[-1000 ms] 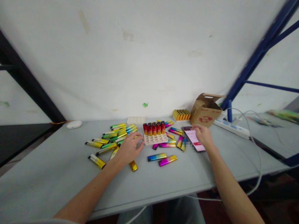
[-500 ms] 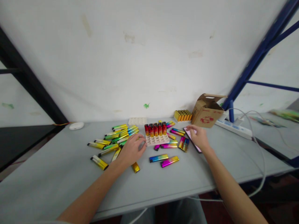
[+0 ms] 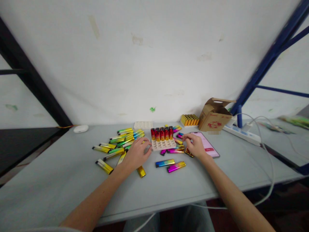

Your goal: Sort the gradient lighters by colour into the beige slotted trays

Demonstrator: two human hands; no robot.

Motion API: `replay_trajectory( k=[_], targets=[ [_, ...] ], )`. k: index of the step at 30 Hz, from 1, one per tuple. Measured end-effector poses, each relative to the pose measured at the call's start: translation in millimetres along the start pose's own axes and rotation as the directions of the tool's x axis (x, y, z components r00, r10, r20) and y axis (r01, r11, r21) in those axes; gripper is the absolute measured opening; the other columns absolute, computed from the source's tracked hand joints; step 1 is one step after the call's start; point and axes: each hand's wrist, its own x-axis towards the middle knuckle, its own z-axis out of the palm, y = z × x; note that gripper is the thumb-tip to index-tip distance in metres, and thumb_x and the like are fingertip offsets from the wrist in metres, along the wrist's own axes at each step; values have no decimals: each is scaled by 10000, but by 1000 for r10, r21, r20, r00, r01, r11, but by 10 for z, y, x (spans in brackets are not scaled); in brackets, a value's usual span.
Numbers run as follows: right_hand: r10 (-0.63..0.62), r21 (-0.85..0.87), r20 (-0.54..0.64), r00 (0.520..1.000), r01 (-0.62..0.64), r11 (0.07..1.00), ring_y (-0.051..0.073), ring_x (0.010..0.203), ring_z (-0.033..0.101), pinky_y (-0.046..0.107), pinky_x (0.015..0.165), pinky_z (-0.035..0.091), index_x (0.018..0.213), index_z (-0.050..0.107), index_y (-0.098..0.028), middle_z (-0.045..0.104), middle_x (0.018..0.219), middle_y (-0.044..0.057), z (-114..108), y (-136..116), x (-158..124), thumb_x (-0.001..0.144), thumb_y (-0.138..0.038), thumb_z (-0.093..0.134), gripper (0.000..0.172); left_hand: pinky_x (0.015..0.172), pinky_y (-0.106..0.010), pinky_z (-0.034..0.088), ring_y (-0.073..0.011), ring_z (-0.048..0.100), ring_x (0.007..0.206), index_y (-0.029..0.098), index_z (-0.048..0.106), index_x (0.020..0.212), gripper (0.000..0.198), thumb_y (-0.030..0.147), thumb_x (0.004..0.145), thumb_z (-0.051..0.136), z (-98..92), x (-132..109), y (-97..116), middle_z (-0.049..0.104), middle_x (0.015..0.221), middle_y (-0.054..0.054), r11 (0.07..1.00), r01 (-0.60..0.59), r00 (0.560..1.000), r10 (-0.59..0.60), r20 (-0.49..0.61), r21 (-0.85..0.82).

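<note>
Many lighters (image 3: 176,167) (glossy), left hand (image 3: 136,154), right hand (image 3: 195,145)

soft, even indoor light keeps the wall (image 3: 149,64) bright and leaves only faint shadows on the table (image 3: 60,170). the lighters (image 3: 176,167) throw small metallic glints, the phone (image 3: 205,144) looks slightly washed out, and the wide view bends and blurs toward the edges, most on the rack (image 3: 272,61).
</note>
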Motion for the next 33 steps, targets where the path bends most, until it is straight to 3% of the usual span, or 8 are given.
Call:
replay_trajectory(
  k=[11,17,23,33],
  targets=[
    [32,16,38,999,-33,999,207,747,672,296,732,478,816,699,-196,742,788,40,-6,-75,-22,792,-164,428,274,945,-464,483,-250,594,994,187,686,928,192,234,876,507,-85,47,-108,659,1021,-96,997,55,997,-52,-58,48],
    [45,21,37,998,-46,999,200,694,657,285,696,467,789,692,-200,725,726,33,-19,-71,-16,776,-158,427,269,943,-450,472,-240,590,996,177,683,950,267,206,913,421,-113,40,-259,661,1027,-95,996,84,996,-84,-21,6],
    [42,1,55,998,-42,999,185,637,633,276,637,437,811,695,-196,719,710,26,-16,-68,-23,791,-177,428,268,921,-446,485,-241,595,977,178,682,930,260,198,900,424,-99,33,-250,665,1005,-95,998,57,998,-57,-11,12],
    [91,-85,-2,996,-91,992,224,792,657,315,726,459,850,715,-186,742,855,68,-3,-54,0,820,-191,432,285,912,-429,507,-232,605,965,189,683,918,232,238,896,457,-98,25,-218,670,986,-87,998,61,997,-60,-42,24]
  ],
)
